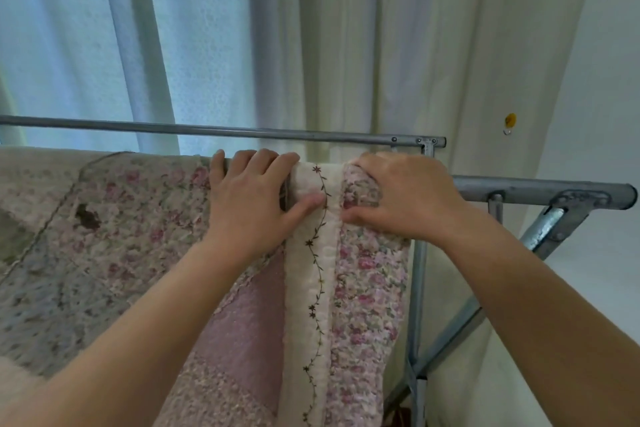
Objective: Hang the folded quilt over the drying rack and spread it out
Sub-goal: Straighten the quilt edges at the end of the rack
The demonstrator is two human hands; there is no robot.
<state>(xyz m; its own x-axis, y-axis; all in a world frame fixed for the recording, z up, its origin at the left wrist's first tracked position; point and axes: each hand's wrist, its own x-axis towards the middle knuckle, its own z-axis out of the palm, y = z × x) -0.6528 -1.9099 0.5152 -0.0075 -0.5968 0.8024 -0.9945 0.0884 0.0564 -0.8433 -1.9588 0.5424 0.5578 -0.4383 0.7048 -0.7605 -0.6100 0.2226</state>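
Head view looks down two bare forearms to a rack draped with bedding, and behind everything hang long curtains (346, 45), pale cream on the right and bluish where light comes through on the left, falling in soft vertical folds with a fine pebbled weave. Next in size is the quilt (138, 236), a puckered patchwork of small pink and green flower prints, with plain mauve patches lower down and a cream strip stitched with a thin brown vine of tiny stars running downward between the hands. It lies over the nearer rail of the drying rack (519, 189) and hangs down toward the camera, spreading off the left edge of the picture; its right edge ends just short of the rack's upright post. A dark brown blotch shows on one floral patch at the left. The rack is dull grey metal tubing: a thin round rail runs across behind the quilt, a thicker tube with a rounded cap sticks out to the right, and bolted brackets join slanted braces below. The left hand (252, 198) lies palm down on top of the fold, fingers curled over the rail and thumb pressed on the cream strip. The right hand (405, 194) clutches the bunched floral edge beside it, fingers closed into the cloth. A small yellow hook (509, 122) sits on the white wall at right.
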